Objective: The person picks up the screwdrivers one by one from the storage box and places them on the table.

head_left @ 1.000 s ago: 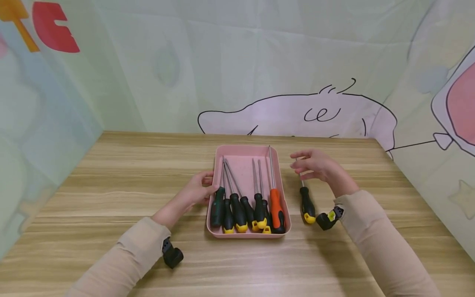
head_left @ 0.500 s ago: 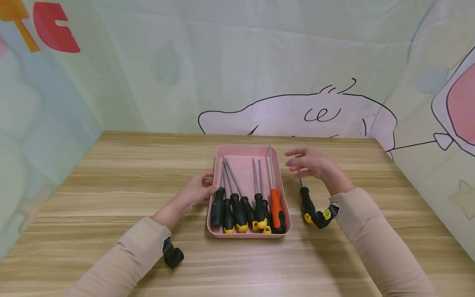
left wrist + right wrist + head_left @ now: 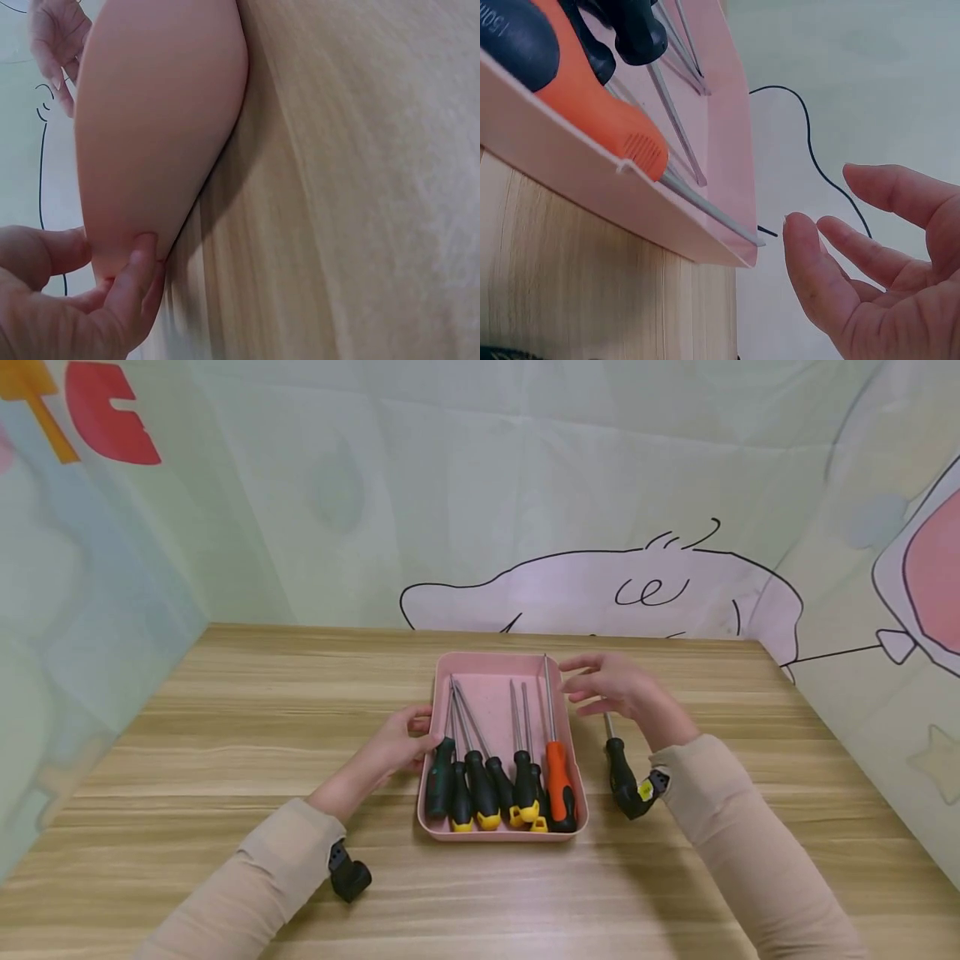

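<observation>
A pink tray (image 3: 495,665) holds several screwdrivers with dark handles and yellow ends. At its left lies a dark green-handled screwdriver (image 3: 439,785), at its right an orange-and-black screwdriver (image 3: 557,772), whose shaft leans up to the far rim. My left hand (image 3: 397,742) pinches the tray's left wall, the thumb at the rim and the fingers against the outside (image 3: 157,112). With nothing in it, my right hand (image 3: 618,685) hovers by the far right corner, fingers spread and slightly bent. Under that arm lies another screwdriver (image 3: 618,764), its shaft tip and handle end hidden.
The tray stands on a wood-grain table (image 3: 262,735). A printed cloth backdrop (image 3: 525,485) hangs behind the table's far edge. A black wrist camera (image 3: 348,877) sits at the left cuff, another camera (image 3: 645,793) at the right cuff.
My right hand has moved left, from above the loose screwdriver's shaft to the tray's far right corner. The left hand, the tray and the screwdrivers have stayed in place.
</observation>
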